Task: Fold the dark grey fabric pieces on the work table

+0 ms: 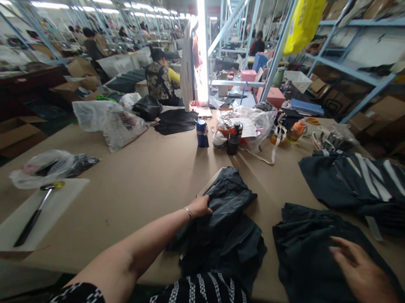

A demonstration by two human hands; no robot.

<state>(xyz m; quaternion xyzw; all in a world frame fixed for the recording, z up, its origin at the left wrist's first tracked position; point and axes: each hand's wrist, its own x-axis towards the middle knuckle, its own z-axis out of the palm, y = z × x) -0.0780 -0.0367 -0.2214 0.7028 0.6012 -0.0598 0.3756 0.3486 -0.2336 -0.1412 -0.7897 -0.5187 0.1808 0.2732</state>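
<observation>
A crumpled dark garment (229,202) lies in front of me, its lower part reaching the table's near edge. My left hand (200,207) is closed on its left edge, where a pale strip shows beside the dark cloth. To the right is a pile of folded dark garments (306,252). Over that pile hovers or rests my right hand (359,268), slightly blurred, its fingers stretched out and apart with nothing in them; whether it touches the cloth I cannot tell.
Beyond the pile lies a second dark stack with white strips (371,174). At the back stand a blue can (201,133), a dark bottle (235,139) and plastic bags (119,124). A black-handled tool (32,221) lies on a white sheet (64,203) at left. A person (160,83) sits beyond.
</observation>
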